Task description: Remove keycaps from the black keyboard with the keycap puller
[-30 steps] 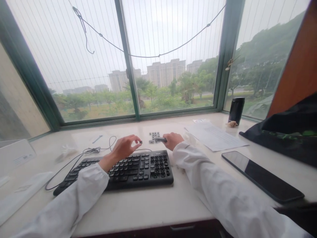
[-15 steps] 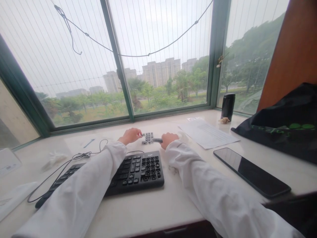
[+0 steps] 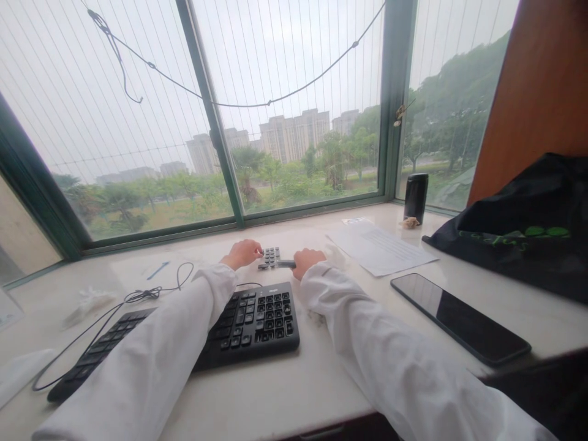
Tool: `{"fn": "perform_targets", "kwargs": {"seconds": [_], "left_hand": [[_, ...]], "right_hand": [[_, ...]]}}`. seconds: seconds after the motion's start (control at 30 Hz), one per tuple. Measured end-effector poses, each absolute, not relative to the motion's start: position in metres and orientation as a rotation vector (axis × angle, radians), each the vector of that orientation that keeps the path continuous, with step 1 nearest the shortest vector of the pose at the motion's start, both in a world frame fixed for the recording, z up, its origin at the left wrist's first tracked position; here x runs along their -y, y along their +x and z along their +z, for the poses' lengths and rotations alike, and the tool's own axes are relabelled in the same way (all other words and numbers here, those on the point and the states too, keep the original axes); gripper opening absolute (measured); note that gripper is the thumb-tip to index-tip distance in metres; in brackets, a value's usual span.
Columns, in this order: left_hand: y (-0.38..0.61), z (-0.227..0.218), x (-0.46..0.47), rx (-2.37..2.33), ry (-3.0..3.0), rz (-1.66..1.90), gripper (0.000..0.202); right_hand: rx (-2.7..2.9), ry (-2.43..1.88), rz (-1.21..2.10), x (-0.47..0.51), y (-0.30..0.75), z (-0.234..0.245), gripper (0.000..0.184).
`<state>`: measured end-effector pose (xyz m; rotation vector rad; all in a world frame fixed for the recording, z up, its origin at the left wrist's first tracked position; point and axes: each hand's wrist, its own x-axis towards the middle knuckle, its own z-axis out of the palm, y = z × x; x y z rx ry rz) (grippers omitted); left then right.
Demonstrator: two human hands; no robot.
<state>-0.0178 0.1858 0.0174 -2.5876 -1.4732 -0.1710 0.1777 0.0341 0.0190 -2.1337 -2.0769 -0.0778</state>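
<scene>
Several loose keycaps (image 3: 271,253) lie in rows on the white sill beyond the black keyboard (image 3: 275,348). My left hand (image 3: 243,252) is at their left edge, thumb and forefinger pinched on what looks like a keycap, mostly hidden by the fingers. From the right, my right hand (image 3: 307,260) is closed around a dark grey flat-handled tool (image 3: 287,264). Its far end reaches the near right side of the keycaps; I cannot make out its kind. The keyboard's number pad shows bare square switch sockets, and my left sleeve covers its middle.
A black phone (image 3: 459,318) lies at the right, with a printed paper sheet (image 3: 381,248) behind it. Farther back stand a black can (image 3: 416,199) and a black bag (image 3: 514,226). A tangled cable (image 3: 142,296), crumpled tissue (image 3: 92,301) and blue strip (image 3: 158,271) lie left.
The whole view has shifted slightly left. My hands remain by the keycaps, and the dark tool has moved a little lower along their right side.
</scene>
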Motion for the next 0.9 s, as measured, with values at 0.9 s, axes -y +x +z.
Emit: {"fn": "perform_targets", "kwargs": {"seconds": [0.9], "left_hand": [[-0.0140,0.0192,-0.1789,1.481,-2.560,-0.156,0.023]], "right_hand": [[2.093,-2.129,-0.096,-0.0364,0.1784,0.0154,0.033]]}}
